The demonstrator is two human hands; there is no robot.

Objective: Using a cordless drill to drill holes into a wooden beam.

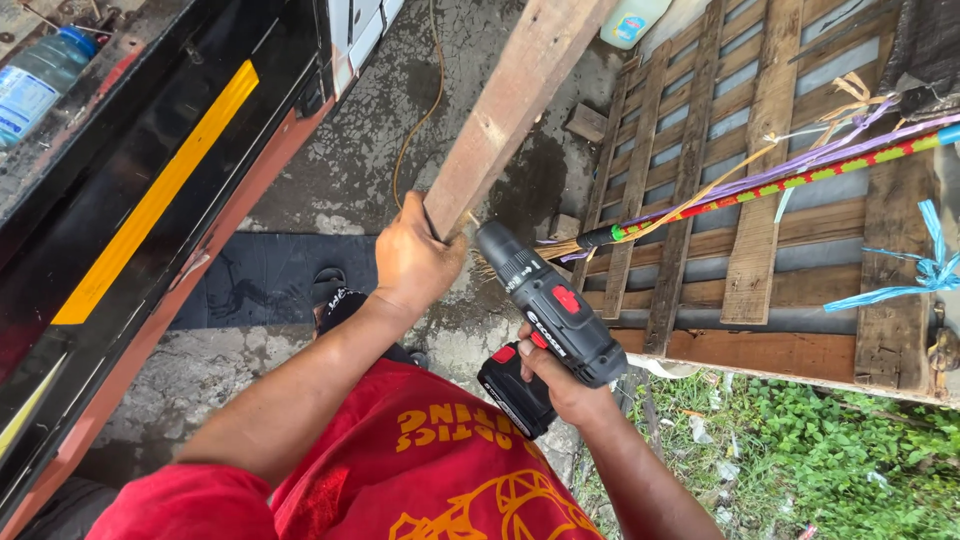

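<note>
My left hand (412, 258) grips the near end of a long wooden plank (520, 90) that slants up and away to the top of the view. My right hand (562, 385) holds the handle of a black and red cordless drill (548, 310). The drill's chuck points up and left and sits right beside the plank's end, next to my left thumb. The bit itself is hidden behind the plank and hand. I wear a red shirt with orange print.
A wooden pallet (760, 200) lies to the right, with a striped broom (800, 175) across it and blue ribbon (900, 275). A black vehicle panel with a yellow stripe (150, 200) runs along the left. A black mat (260, 280), wet concrete, an orange cord and green weeds (820, 450) surround me.
</note>
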